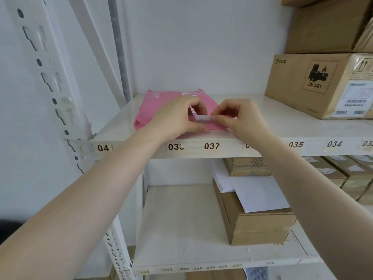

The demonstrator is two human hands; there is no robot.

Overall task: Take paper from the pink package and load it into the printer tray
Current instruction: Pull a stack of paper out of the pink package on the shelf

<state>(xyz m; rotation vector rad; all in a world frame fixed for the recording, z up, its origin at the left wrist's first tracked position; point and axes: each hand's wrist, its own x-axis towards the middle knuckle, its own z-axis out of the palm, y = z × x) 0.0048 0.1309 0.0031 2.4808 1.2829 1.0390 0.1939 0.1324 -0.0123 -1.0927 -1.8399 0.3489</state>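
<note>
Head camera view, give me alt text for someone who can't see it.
Two bare hands, left hand and right hand, pinch white paper at the open end of a flat pink package on a white metal shelf, beside a brown cardboard box.

Hands (210, 116) hide pink package (149, 110) front; shelf labels (212, 146) partly covered by arms.

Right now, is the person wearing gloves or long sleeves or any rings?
No. The left hand and the right hand are bare, with no gloves or rings visible. Both forearms show no sleeves, watch or bracelet as far as the view reaches.
</note>
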